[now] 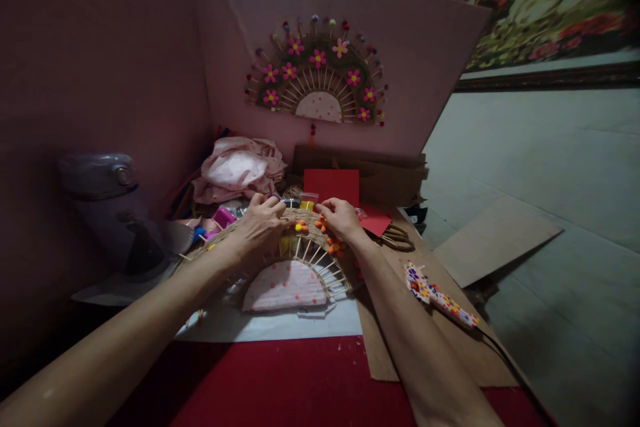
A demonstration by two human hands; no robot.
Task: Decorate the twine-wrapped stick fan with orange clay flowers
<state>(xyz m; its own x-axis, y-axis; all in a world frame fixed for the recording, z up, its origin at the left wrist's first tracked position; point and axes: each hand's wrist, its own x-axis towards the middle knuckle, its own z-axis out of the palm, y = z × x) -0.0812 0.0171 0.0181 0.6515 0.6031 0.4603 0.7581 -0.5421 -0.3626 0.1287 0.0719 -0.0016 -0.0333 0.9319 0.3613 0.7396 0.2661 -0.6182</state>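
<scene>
A half-round fan-shaped craft piece of woven jute, wooden sticks and a pink dotted fabric centre lies on the table in front of me. Small orange flowers sit along its woven band. My left hand rests on the band's upper left with fingers curled down, pressing it. My right hand pinches at the band's top right beside an orange flower; what it pinches is too small to make out.
A finished fan decoration with pink flowers hangs on the pink board behind. Crumpled pink cloth, red paper, a beaded strip, cardboard sheets and a grey appliance surround the work.
</scene>
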